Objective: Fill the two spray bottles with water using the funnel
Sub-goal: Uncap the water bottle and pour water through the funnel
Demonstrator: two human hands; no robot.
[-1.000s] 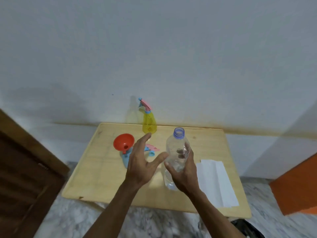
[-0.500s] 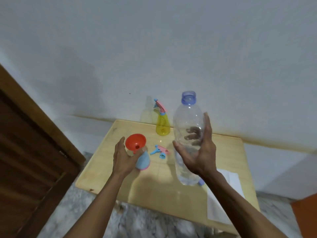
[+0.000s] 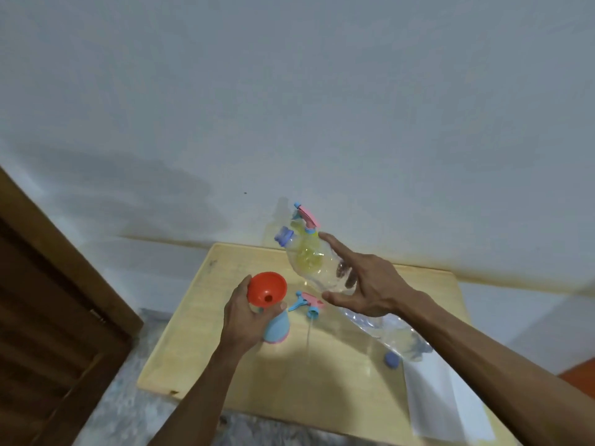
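Observation:
My left hand (image 3: 245,320) grips the neck of a light blue spray bottle (image 3: 278,329) standing on the wooden table (image 3: 222,358). An orange funnel (image 3: 267,288) sits in its mouth. My right hand (image 3: 367,286) holds a large clear water bottle (image 3: 317,267), tilted with its blue open neck pointing up and left, above the funnel. A little water lies in the bottle's lower end. Behind it a yellow spray bottle (image 3: 306,231) with a pink and blue trigger head stands by the wall, partly hidden. A loose pink and blue spray head (image 3: 307,302) with its tube lies on the table.
A blue bottle cap (image 3: 392,361) lies on the table next to a folded white paper towel (image 3: 447,403) at the right front. A brown wooden door (image 3: 48,317) stands at the left. The white wall runs just behind the table.
My right hand has tipped the water bottle from upright to slanting, neck toward the funnel. My left hand has closed around the blue spray bottle's neck.

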